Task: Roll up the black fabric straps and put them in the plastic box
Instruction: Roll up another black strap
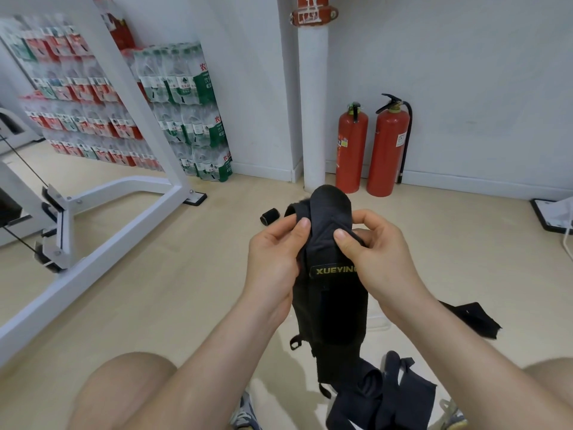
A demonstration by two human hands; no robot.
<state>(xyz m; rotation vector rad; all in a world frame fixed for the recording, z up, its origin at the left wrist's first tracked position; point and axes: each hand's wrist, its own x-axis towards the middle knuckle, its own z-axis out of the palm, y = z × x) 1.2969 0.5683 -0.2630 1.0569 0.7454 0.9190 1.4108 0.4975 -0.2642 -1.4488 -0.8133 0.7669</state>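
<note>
A black fabric strap (336,308) with a yellow "XUEYING" label hangs in front of me, its top end folded over. My left hand (276,252) pinches the fold on its left side; my right hand (378,252) pinches it on the right. More black straps (400,395) lie in a loose heap on the floor below my hands. Another loose strap (474,319) lies to the right. One small rolled strap (269,217) sits on the floor beyond my hands. A clear plastic box (379,321) shows faintly behind the hanging strap.
A white metal frame (102,231) with cables stands at the left. Stacked packs of bottled water (183,113) line the far wall. Two red fire extinguishers (372,147) stand beside a white pipe. A white-and-black object (552,212) lies at the right edge. My knees fill the bottom corners.
</note>
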